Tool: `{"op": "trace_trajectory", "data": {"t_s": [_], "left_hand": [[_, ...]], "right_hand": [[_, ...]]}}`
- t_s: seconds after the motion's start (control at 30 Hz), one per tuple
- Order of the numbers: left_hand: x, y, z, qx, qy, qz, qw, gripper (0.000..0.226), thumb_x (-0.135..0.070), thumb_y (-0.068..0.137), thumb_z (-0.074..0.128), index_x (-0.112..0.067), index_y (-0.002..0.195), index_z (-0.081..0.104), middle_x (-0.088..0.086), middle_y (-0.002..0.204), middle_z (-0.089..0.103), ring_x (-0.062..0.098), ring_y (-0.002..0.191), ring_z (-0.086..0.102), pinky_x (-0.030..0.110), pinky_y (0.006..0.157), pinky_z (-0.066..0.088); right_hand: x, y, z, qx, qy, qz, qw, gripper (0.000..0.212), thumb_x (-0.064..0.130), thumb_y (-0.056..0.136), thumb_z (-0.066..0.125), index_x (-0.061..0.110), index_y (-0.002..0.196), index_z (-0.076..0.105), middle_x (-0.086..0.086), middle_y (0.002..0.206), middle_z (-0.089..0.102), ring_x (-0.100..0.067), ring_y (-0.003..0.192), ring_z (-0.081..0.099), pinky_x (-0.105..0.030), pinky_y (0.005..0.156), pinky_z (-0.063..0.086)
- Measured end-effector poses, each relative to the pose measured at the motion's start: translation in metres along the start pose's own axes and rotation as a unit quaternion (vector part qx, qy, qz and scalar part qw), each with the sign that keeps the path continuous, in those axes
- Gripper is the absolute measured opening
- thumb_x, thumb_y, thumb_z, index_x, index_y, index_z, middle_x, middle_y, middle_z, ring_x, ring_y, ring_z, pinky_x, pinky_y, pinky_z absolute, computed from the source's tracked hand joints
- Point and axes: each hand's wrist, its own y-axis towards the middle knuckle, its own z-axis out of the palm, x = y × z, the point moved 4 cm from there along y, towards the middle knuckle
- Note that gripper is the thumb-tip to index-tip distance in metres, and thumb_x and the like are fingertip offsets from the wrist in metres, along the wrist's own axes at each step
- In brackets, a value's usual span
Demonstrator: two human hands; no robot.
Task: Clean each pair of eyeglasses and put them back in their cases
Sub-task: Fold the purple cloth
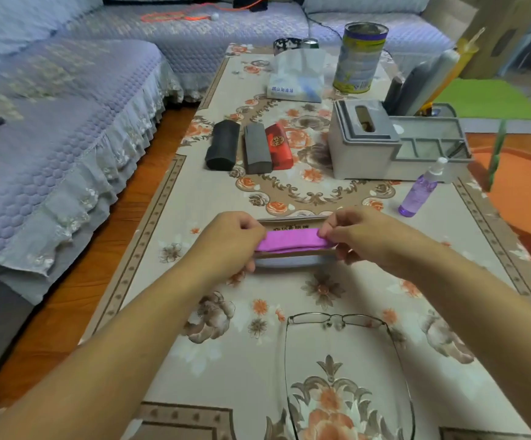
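Your two hands hold a folded purple cloth (292, 240) over an open glasses case (289, 260) at the centre of the frame.

Your left hand (229, 239) and right hand (362, 236) each pinch one end of the cloth with curled fingers; it looks light and limp. The eyeglasses (337, 322) lie unfolded on the counter (194, 192) at lower centre, thin-framed and probably fragile, so lift them by the bridge or a temple, not the lenses.
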Motion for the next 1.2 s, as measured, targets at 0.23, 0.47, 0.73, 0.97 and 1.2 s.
{"op": "trace_trajectory", "data": {"t_s": [0.23, 0.47, 0.73, 0.97, 1.2], "left_hand": [[0.023, 0.008, 0.022, -0.006, 0.170, 0.014, 0.985, 0.018, -0.027, 0.100, 0.056, -0.023, 0.090, 0.071, -0.003, 0.087, 0.069, 0.012, 0.076, 0.063, 0.024, 0.061, 0.047], [0.039, -0.019, 0.044, -0.138, 0.231, 0.112, 0.957, 0.013, -0.021, 0.097, 0.056, -0.026, 0.098, 0.068, -0.004, 0.099, 0.066, 0.019, 0.087, 0.061, 0.036, 0.071, 0.053], [0.046, -0.021, 0.045, -0.190, 0.224, 0.118, 0.948, 0.018, -0.033, 0.100, 0.061, -0.019, 0.106, 0.071, -0.001, 0.099, 0.056, 0.018, 0.085, 0.056, 0.033, 0.071, 0.049], [0.051, -0.043, 0.038, -0.094, 0.218, 0.130, 0.963, 0.039, -0.027, 0.106, 0.045, -0.025, 0.145, 0.053, -0.007, 0.121, 0.040, 0.015, 0.101, 0.053, 0.035, 0.085, 0.051], [0.065, -0.088, 0.023, -0.098, 0.187, 0.300, 0.930, 0.022, -0.013, 0.095, 0.068, -0.023, 0.114, 0.075, -0.012, 0.110, 0.063, 0.002, 0.098, 0.058, 0.019, 0.085, 0.051]], "right_hand": [[-0.007, 0.004, 0.015, -0.021, -0.150, 0.055, 0.987, 0.019, 0.007, 0.093, 0.050, 0.002, 0.083, 0.067, -0.013, 0.057, 0.066, -0.022, 0.045, 0.060, -0.026, 0.049, 0.053], [-0.030, -0.008, 0.030, -0.102, -0.303, -0.029, 0.947, 0.018, 0.011, 0.085, 0.053, 0.021, 0.083, 0.068, -0.004, 0.080, 0.070, -0.027, 0.074, 0.062, -0.030, 0.067, 0.050], [-0.052, -0.011, 0.020, -0.193, -0.229, -0.045, 0.953, 0.013, 0.018, 0.088, 0.065, 0.021, 0.087, 0.077, -0.003, 0.085, 0.071, -0.025, 0.083, 0.064, -0.029, 0.067, 0.049], [-0.063, -0.030, -0.002, -0.069, -0.163, -0.068, 0.982, 0.033, 0.010, 0.099, 0.052, 0.033, 0.109, 0.075, 0.004, 0.104, 0.069, -0.016, 0.085, 0.068, -0.027, 0.073, 0.055], [-0.087, -0.099, -0.028, -0.178, -0.169, -0.157, 0.957, 0.036, -0.002, 0.089, 0.063, 0.034, 0.093, 0.066, 0.014, 0.094, 0.063, 0.001, 0.080, 0.058, -0.005, 0.067, 0.039]]}}
